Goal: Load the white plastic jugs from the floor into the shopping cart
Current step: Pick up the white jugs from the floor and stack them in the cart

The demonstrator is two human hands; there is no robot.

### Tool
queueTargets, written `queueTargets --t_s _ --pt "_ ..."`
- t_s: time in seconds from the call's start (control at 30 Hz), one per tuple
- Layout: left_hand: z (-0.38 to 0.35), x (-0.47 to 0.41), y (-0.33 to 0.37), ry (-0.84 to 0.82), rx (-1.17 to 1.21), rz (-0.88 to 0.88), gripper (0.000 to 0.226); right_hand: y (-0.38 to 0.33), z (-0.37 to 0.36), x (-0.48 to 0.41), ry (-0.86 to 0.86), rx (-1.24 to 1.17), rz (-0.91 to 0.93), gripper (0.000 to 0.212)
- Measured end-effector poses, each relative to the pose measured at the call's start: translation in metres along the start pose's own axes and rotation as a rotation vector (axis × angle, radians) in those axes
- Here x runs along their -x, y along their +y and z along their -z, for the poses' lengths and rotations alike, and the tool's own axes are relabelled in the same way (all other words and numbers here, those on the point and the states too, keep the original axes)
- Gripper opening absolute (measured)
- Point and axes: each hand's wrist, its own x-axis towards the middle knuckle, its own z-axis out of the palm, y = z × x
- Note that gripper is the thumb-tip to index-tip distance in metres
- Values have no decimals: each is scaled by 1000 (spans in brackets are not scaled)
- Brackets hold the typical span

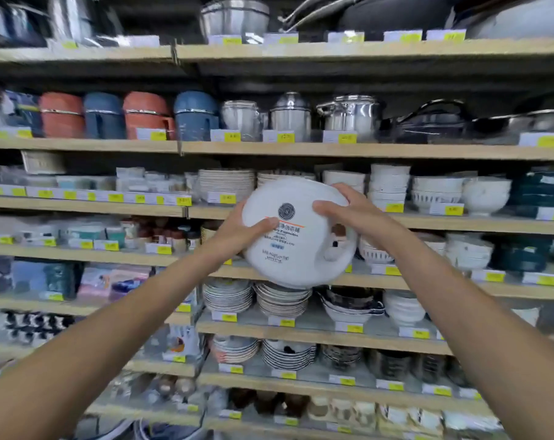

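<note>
- Air surrounds the white plastic jug [296, 249], which is held up at arm's length in front of the shelving [301, 149].
- Left hand [240, 231] grips its left side with the thumb across the printed label. Right hand [348, 208] grips the upper right, above the moulded handle opening.
- Jug is smooth, rounded, glossy and tilted.
- Pale wood-edged shelves carry stacked plates [282, 301], bowls [485, 195], steel pots [348, 114] and yellow price tags [347, 138].
</note>
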Motion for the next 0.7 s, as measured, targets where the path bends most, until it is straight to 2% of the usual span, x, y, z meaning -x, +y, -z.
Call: queueTargets --t_s 0.07,0.1,0.2,0.27,0.37,0.47,0.6,0.7 --pt "42 11 -20 22 -20 27 90 -10 -40 -11 -76 5 11 33" --pt "63 18 -30 41 -17 43 95 -14 -60 -17 -115 1 15 35" --pt "120 41 -49 63 -12 59 83 -24 -121 -35 -231 -11 18 59" --pt "158 53 -62 73 -38 70 87 -32 -162 -45 -317 -31 20 68" --pt "213 63 -91 129 -62 130 97 -43 -223 -65 -399 -50 29 56" --pt "265 73 -122 175 -41 191 97 -44 -287 -89 -411 -74 22 54" --pt "334 80 -166 273 -47 264 72 -36 -385 -128 -460 -98 34 40" --pt "394 83 -208 339 -94 305 70 -30 -464 -163 -533 -116 42 38"
